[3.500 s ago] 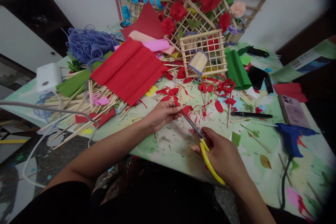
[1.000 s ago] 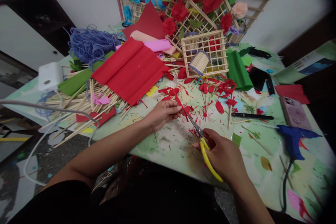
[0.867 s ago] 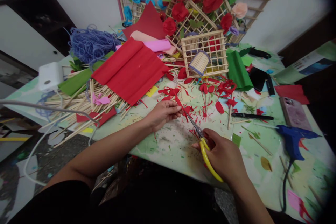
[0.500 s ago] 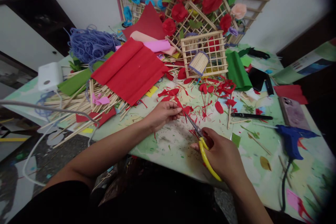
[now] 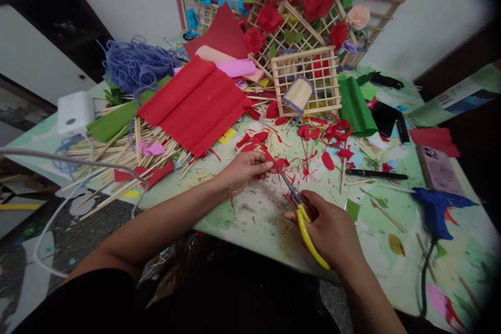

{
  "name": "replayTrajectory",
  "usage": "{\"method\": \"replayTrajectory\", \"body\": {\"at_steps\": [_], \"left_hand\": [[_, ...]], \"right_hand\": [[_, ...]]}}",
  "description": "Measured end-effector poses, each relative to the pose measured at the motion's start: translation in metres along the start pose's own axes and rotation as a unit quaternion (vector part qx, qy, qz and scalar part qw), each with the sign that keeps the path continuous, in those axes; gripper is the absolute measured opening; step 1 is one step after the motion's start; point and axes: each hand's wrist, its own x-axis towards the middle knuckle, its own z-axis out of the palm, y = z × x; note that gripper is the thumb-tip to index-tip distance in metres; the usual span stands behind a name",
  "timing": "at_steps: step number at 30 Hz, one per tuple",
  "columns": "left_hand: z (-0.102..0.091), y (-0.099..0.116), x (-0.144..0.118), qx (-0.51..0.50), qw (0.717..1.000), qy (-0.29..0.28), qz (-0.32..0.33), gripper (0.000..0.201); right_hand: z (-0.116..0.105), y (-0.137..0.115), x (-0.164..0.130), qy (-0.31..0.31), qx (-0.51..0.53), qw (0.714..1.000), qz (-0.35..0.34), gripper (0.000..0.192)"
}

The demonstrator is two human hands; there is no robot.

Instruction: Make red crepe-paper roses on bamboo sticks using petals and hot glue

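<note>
Head view: the left hand [image 5: 243, 171] pinches 1 small red paper piece [image 5: 270, 158] between thumb and fingers, holding it just above the tabletop [image 5: 254, 219] so the blades can reach it. The right hand [image 5: 332, 232] has its fingers closed through the loops of 1 pair of yellow-handled scissors [image 5: 301, 209], blades at the paper's edge. Red scraps [image 5: 326, 159] lie scattered beyond, too many to count. 1 blue glue gun [image 5: 436, 209] rests to the right, 1 wooden lattice box [image 5: 305, 81] farther back.
</note>
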Motion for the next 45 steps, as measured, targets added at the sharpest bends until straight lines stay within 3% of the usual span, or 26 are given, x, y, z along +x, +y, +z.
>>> {"method": "replayTrajectory", "body": {"at_steps": [12,31,45], "left_hand": [[0.0026,0.0049,-0.0009,-0.058,0.998,0.032,0.005,0.016],[0.0002,0.0,0.0007,0.017,0.999,-0.029,0.007,0.019],[-0.0002,-0.0004,-0.0001,0.018,0.999,-0.027,0.008,0.022]], "right_hand": [[0.0017,0.0023,-0.0011,0.024,0.0,1.0,0.009,0.023],[0.0042,0.003,0.0009,-0.01,0.032,0.999,0.003,0.03],[0.0055,0.0025,-0.0003,-0.006,0.016,1.0,-0.01,0.027]]}}
